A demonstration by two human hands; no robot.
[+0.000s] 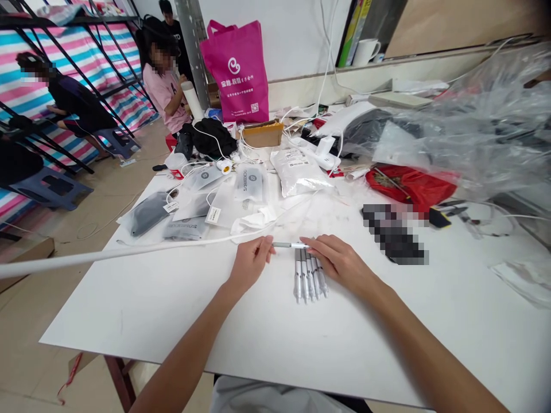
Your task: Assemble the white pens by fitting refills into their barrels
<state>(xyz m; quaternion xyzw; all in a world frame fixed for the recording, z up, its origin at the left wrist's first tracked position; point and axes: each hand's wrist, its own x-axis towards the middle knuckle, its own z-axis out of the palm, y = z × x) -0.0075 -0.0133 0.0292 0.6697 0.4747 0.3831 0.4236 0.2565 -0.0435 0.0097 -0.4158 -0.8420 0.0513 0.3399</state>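
Observation:
My left hand (252, 261) and my right hand (338, 259) hold one slim grey-and-white pen (289, 245) between them, level above the white table (172, 310). The left fingers are pinched on its left end and the right fingertips close on its right end. Just below the held pen, several matching pens (309, 279) lie side by side on the table, next to my right hand.
Behind the hands lie plastic-bagged items (249, 183), a white packet (298, 171), white cables, a red bag (411, 186) and crumpled clear plastic (482, 132). A pink tote (236, 69) stands at the back. People sit at the far left beside striped fabric.

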